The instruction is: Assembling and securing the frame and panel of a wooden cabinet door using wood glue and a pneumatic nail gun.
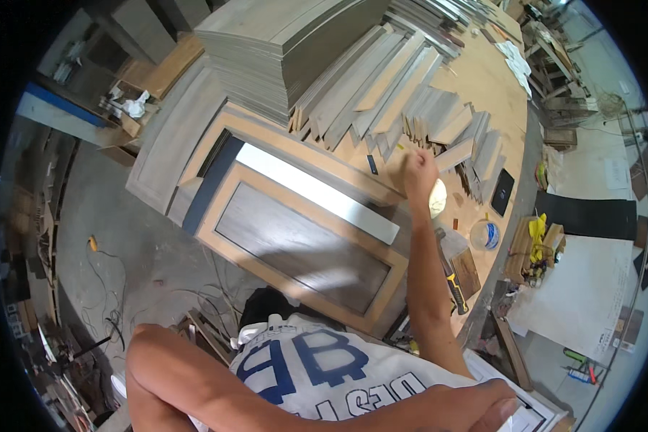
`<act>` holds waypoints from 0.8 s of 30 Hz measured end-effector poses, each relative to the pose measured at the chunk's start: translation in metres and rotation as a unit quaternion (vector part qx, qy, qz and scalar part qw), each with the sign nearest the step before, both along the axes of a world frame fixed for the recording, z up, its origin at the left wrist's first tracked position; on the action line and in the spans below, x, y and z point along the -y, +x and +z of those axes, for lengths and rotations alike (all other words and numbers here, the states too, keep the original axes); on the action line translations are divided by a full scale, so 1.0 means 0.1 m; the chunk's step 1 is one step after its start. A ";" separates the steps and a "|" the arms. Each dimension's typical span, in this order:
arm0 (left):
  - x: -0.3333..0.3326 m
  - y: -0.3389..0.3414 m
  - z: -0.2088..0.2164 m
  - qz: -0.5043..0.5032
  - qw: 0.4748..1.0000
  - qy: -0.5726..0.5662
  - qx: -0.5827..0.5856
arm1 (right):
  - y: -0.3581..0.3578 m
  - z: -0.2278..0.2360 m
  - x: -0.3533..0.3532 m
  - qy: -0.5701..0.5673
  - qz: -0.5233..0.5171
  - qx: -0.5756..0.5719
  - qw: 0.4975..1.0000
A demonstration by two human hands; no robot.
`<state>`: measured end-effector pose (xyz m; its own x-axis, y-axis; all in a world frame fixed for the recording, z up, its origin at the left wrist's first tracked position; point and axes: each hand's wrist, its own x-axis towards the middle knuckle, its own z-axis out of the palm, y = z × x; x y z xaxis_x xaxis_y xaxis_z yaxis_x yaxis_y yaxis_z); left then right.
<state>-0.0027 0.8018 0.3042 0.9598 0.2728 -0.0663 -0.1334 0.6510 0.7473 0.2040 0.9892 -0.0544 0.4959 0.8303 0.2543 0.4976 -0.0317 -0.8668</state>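
My right hand (420, 173) is closed in a loose fist above the workbench, beside the ends of several grey wood strips (439, 119). Whatever it may hold is too small to make out. A pale round item (438, 199) shows beside its wrist. My left arm crosses my body, and my left hand (493, 412) is at the lower right, near my right upper arm, its fingers mostly hidden. Before me lies a framed grey wood panel (302, 248) with light wood edging. A white strip (317, 193) lies along its far side, and a dark blue strip (212, 189) at its left.
A tall stack of grey boards (245, 65) stands at the back. Right of my forearm are a yellow-and-black-handled tool (455, 291), a clear round container (485, 235) and a phone (503, 192). Cables (115, 288) trail over the floor at left.
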 end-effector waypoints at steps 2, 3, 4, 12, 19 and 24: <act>0.07 -0.10 -0.15 0.060 0.998 0.014 -0.018 | 0.37 -0.21 0.40 -0.033 -0.125 0.079 0.988; 0.11 -0.16 -0.20 0.084 0.996 0.014 -0.008 | 0.51 -0.21 0.63 -0.050 -0.162 0.130 0.977; 0.03 -0.26 -0.15 0.084 0.996 0.017 -0.006 | 0.60 -0.26 0.75 -0.047 -0.162 0.131 0.977; -0.08 -1.19 -0.76 0.240 0.964 -0.085 -0.079 | 0.71 -0.52 0.84 -0.347 -0.122 0.175 0.913; 1.01 -3.12 -3.26 0.631 0.644 -0.139 -0.410 | 0.77 1.15 1.72 -0.064 0.008 -0.131 0.989; 1.38 -4.10 -4.31 0.769 0.421 -0.239 -0.417 | -0.14 1.05 2.16 0.137 0.126 -0.561 0.807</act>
